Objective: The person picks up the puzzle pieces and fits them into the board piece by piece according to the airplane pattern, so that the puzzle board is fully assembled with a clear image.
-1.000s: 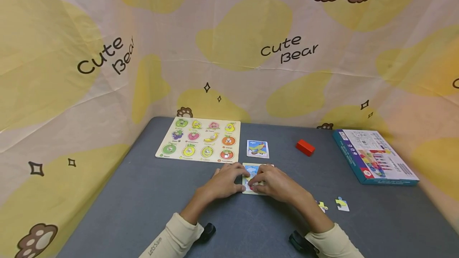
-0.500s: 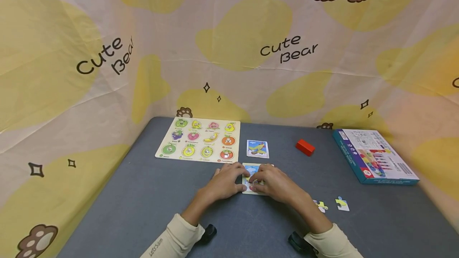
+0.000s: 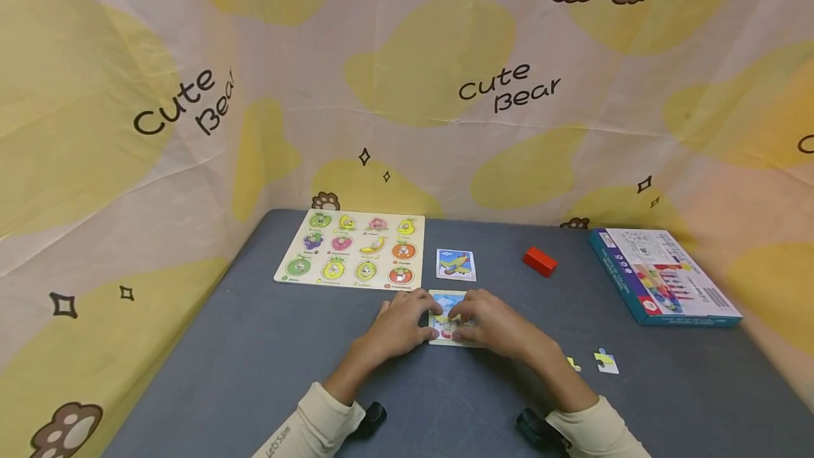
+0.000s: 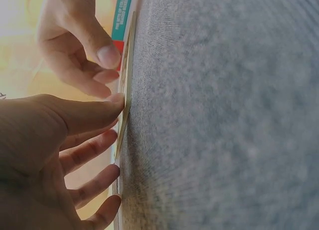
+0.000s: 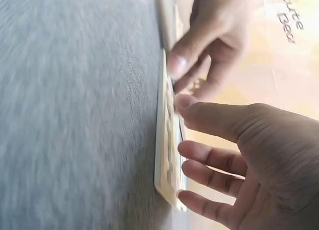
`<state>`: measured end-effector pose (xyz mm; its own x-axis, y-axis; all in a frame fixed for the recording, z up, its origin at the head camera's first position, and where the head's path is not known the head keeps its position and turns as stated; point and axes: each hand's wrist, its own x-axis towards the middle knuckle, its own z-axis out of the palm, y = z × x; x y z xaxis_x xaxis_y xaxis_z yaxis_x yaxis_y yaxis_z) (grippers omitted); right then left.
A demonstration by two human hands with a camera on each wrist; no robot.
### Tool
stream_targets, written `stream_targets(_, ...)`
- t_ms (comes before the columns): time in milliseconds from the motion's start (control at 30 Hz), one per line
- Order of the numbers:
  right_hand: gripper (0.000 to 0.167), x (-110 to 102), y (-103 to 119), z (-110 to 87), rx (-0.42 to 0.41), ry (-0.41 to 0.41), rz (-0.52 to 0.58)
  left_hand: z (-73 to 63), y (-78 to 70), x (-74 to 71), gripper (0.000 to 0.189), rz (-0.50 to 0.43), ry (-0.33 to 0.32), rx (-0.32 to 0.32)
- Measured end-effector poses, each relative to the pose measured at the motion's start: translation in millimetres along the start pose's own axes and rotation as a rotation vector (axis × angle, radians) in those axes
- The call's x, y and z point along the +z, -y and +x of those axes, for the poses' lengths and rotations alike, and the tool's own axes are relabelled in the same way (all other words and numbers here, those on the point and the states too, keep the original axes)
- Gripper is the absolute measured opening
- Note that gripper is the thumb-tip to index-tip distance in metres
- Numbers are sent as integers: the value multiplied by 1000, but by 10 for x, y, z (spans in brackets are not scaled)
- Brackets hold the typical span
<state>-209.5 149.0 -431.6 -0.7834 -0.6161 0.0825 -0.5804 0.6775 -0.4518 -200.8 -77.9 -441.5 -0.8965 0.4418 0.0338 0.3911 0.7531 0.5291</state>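
A small jigsaw puzzle board [image 3: 445,343] lies on the table between the two hands, its picture of blue sky partly covered by fingers. My left hand [image 3: 399,320] is at its left side, thumb and index fingertip resting at the edge. In the left wrist view, the left thumb [image 4: 94,114] touches the board and the other fingers spread below it. My right hand [image 3: 490,320] hovers over the board's right part, thumb and fingers apart with nothing between them. Two loose puzzle pieces lie right of the right forearm: one whole piece [image 3: 607,361] and one partly hidden piece [image 3: 574,364].
Behind the puzzle lies a picture card [image 3: 456,265] with a yellow aeroplane. A fruit board [image 3: 350,249] is at the back left, a red block [image 3: 540,261] at the back right. A flat toy box [image 3: 664,278] lies near the right edge.
The right hand's fingers, earlier low on the puzzle, have drawn back slightly to the right and spread, showing more of the picture. The left hand stays at the board's left side.
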Motion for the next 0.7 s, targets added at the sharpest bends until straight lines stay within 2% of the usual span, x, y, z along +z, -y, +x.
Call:
stream_targets(100, 24, -57, -68, -69, 60, 5, 33, 1, -4, 4, 32, 1, -1, 2)
stream_targets(267, 26, -121, -241, -241, 81, -1, 20, -2, 6, 9, 33, 1, -4, 2)
stream_targets(500, 28, -261, -434, -604, 190, 0, -21, -1, 16, 16, 33, -10, -7, 10)
stream_targets(700, 31, -363, -561, -901, 230, 14, -59, 9, 6, 25, 34, -7, -1, -3)
